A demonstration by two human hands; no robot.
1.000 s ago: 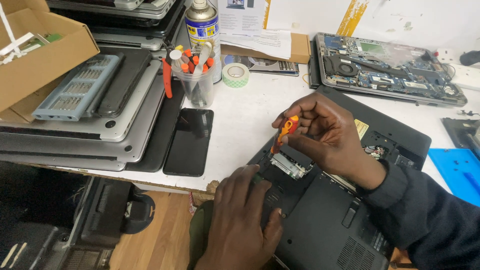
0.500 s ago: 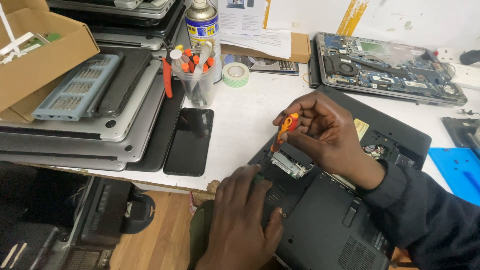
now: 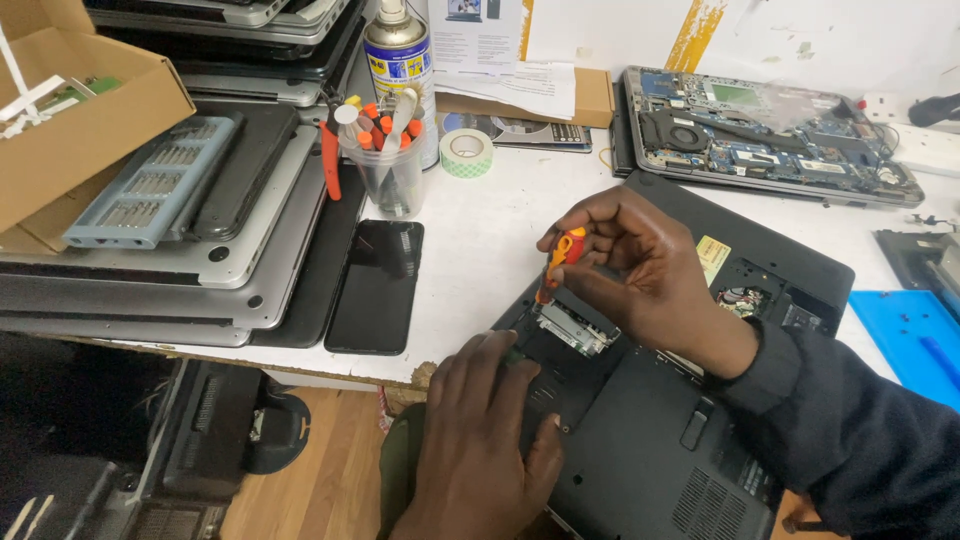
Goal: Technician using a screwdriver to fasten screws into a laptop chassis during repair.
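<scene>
A black laptop (image 3: 680, 440) lies bottom-up at the table's front edge, with an opened bay showing a metal part (image 3: 575, 328). My right hand (image 3: 640, 270) grips a small orange and red screwdriver (image 3: 560, 258), its tip down at the bay's far corner. My left hand (image 3: 480, 440) rests flat on the laptop's near corner, fingers spread, holding nothing.
A black phone (image 3: 375, 285) lies left of the laptop. Behind it stand a clear cup of tools (image 3: 385, 165), a spray can (image 3: 398, 50) and a tape roll (image 3: 466, 152). Stacked laptops (image 3: 200, 250) with a bit case (image 3: 150, 180) fill the left; an opened laptop (image 3: 760, 140) lies at the back right, a blue mat (image 3: 915, 335) right.
My right hand has turned the screwdriver slightly at the same spot. My left hand has stayed put on the laptop.
</scene>
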